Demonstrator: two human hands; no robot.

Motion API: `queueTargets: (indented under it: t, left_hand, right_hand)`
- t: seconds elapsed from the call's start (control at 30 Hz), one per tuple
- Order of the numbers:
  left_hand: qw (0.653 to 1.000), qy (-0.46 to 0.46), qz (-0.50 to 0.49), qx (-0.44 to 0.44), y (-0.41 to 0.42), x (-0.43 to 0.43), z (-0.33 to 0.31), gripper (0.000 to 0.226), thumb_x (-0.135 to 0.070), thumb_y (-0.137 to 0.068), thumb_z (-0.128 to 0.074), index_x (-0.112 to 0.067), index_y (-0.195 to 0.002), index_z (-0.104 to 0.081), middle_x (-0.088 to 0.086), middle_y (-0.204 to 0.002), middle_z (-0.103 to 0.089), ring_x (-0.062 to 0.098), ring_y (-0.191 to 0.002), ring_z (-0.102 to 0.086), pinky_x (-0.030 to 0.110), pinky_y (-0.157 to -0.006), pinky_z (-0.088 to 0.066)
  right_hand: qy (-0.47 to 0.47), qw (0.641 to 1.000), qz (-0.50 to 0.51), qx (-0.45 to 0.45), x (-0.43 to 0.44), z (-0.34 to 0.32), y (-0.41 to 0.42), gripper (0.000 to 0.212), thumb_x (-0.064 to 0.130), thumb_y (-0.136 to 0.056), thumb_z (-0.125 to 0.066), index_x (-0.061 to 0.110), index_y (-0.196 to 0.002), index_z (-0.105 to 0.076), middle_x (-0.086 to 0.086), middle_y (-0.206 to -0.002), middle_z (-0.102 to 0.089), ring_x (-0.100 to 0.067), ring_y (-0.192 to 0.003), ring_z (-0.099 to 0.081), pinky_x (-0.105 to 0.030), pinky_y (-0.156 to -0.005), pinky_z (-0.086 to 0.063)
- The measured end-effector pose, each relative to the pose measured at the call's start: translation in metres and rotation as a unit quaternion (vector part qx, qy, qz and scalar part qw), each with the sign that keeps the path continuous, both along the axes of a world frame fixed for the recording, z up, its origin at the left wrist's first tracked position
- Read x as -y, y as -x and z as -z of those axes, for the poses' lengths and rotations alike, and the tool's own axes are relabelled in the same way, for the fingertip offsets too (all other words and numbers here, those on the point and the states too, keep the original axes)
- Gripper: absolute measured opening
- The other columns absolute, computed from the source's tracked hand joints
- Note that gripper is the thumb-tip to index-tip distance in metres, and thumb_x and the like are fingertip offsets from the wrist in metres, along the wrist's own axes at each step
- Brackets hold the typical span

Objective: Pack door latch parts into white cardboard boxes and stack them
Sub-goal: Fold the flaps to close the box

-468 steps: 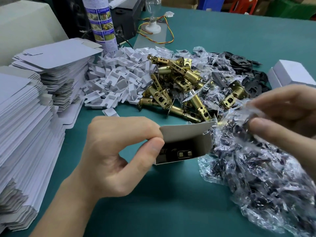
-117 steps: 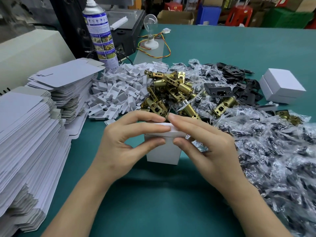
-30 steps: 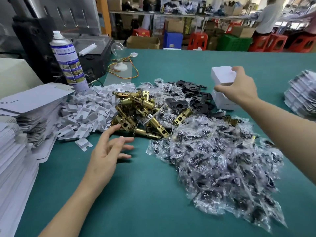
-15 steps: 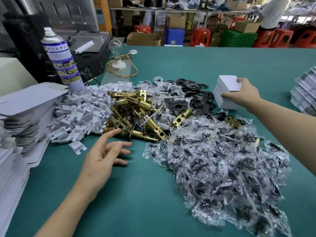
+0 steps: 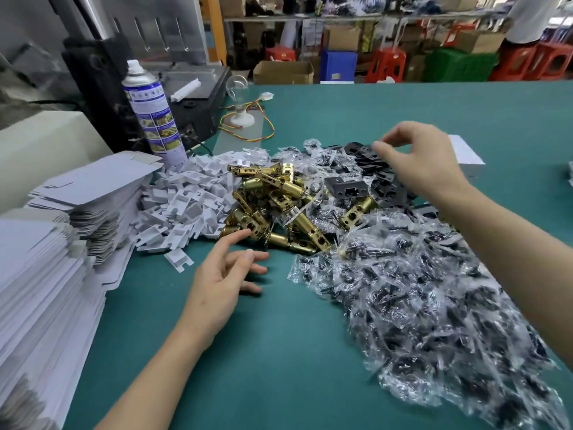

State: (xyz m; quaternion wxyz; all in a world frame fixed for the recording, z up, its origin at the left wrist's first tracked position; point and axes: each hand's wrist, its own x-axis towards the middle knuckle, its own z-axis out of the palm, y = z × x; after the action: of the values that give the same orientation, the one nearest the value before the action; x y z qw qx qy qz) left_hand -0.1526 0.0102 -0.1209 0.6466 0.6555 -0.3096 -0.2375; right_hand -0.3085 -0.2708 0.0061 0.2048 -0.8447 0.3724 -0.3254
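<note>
A left hand hovers over the green worktop, fingers spread and empty, just beside a pile of brass door latches. The right hand, fingers loosely bent with nothing visible in them, hangs over black strike plates. A closed white cardboard box sits behind it.

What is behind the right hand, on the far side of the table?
A white cardboard box shows behind the right hand, its left part covered by the hand and wrist. Whether it is one box or a stack cannot be told.
</note>
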Motion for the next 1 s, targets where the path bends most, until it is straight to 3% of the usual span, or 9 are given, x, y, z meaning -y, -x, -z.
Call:
queueTargets:
  t: [0.07, 0.23, 0.4, 0.43, 0.5, 0.6, 0.73, 0.9, 1.0]
  left_hand:
    - [1.0, 0.008, -0.007, 0.0, -0.001, -0.001, 0.001, 0.026, -0.015, -0.108, -0.054, -0.029, -0.13, -0.061, 0.002, -0.106, -0.08, 0.019, -0.091, -0.075, 0.032, -0.065, -0.064]
    - [0.998, 0.028, -0.059, -0.009, -0.007, 0.0, 0.0, 0.019, -0.011, -0.107, -0.055, -0.018, -0.123, -0.063, 0.009, -0.108, -0.077, 0.019, -0.088, -0.073, 0.038, -0.065, -0.065]
    - [0.978, -0.003, -0.143, 0.155, -0.031, -0.006, -0.026, 0.019, -0.018, -0.103, -0.065, -0.036, -0.108, -0.065, -0.01, -0.11, -0.073, 0.006, -0.1, -0.071, 0.021, -0.08, -0.056]
    - [0.967, -0.029, -0.157, 0.197, -0.039, -0.006, -0.035, 0.014, -0.024, -0.102, -0.066, -0.037, -0.107, -0.065, -0.014, -0.108, -0.072, 0.002, -0.099, -0.069, 0.017, -0.08, -0.052]
    - [0.94, -0.086, -0.179, 0.278, -0.058, -0.004, -0.051, 0.011, -0.027, -0.1, -0.066, -0.032, -0.109, -0.066, -0.013, -0.11, -0.072, 0.004, -0.098, -0.067, 0.024, -0.084, -0.052]
    - [0.879, -0.174, -0.224, 0.383, -0.088, 0.003, -0.074, 0.02, -0.021, -0.099, -0.065, -0.016, -0.119, -0.069, 0.006, -0.118, -0.071, 0.026, -0.109, -0.065, 0.044, -0.094, -0.053]
    - [0.778, -0.314, -0.26, 0.478, -0.125, 0.01, -0.096, 0.034, -0.01, -0.097, -0.06, -0.009, -0.13, -0.068, 0.019, -0.129, -0.067, 0.042, -0.118, -0.06, 0.051, -0.098, -0.049]
    - [0.708, -0.494, -0.228, 0.45, -0.159, 0.006, -0.101, 0.044, -0.01, -0.1, -0.061, -0.006, -0.144, -0.057, 0.025, -0.14, -0.06, 0.044, -0.13, -0.054, 0.049, -0.11, -0.037]
    - [0.7, -0.538, -0.222, 0.415, -0.165, -0.002, -0.1, 0.046, -0.005, -0.099, -0.058, -0.01, -0.145, -0.055, 0.024, -0.141, -0.059, 0.044, -0.13, -0.054, 0.048, -0.101, -0.044]
  right_hand:
    - [-0.007, 0.997, -0.075, 0.028, -0.059, -0.003, -0.014, 0.016, 0.036, -0.096, -0.071, 0.022, -0.088, -0.072, 0.009, -0.088, -0.073, -0.007, -0.084, -0.067, -0.023, -0.078, -0.053]
    - [-0.115, 0.975, -0.16, 0.099, -0.17, 0.046, -0.042, 0.049, 0.044, -0.105, -0.054, 0.017, -0.066, -0.068, 0.013, -0.051, -0.054, -0.003, -0.051, -0.049, -0.029, -0.057, -0.039]
    - [-0.183, 0.967, -0.163, 0.069, -0.197, 0.105, -0.051, 0.031, 0.037, -0.107, -0.051, 0.019, -0.085, -0.064, 0.007, -0.082, -0.064, -0.011, -0.08, -0.058, -0.037, -0.075, -0.045]
    - [-0.178, 0.969, -0.163, 0.058, -0.195, 0.111, -0.051, 0.026, 0.036, -0.107, -0.052, 0.022, -0.087, -0.062, 0.009, -0.084, -0.063, -0.01, -0.082, -0.056, -0.033, -0.074, -0.042]
    - [-0.157, 0.973, -0.167, 0.033, -0.19, 0.117, -0.049, 0.02, 0.036, -0.106, -0.053, 0.027, -0.089, -0.058, 0.013, -0.087, -0.059, -0.009, -0.086, -0.053, -0.029, -0.076, -0.039]
    - [-0.118, 0.981, -0.154, 0.007, -0.187, 0.123, -0.044, 0.015, 0.034, -0.104, -0.055, 0.027, -0.091, -0.059, 0.014, -0.091, -0.056, -0.009, -0.093, -0.05, -0.027, -0.081, -0.039]
    - [-0.115, 0.983, -0.136, 0.034, -0.183, 0.124, -0.039, 0.009, 0.029, -0.102, -0.06, 0.026, -0.094, -0.063, 0.014, -0.095, -0.058, -0.005, -0.096, -0.051, -0.021, -0.082, -0.039]
    - [-0.144, 0.976, -0.132, 0.093, -0.178, 0.12, -0.037, 0.009, 0.026, -0.099, -0.063, 0.026, -0.091, -0.066, 0.018, -0.091, -0.061, -0.002, -0.095, -0.056, -0.017, -0.079, -0.043]
    - [-0.144, 0.977, -0.126, 0.094, -0.178, 0.121, -0.038, 0.011, 0.026, -0.099, -0.063, 0.026, -0.088, -0.065, 0.016, -0.089, -0.06, -0.004, -0.093, -0.055, -0.022, -0.079, -0.044]
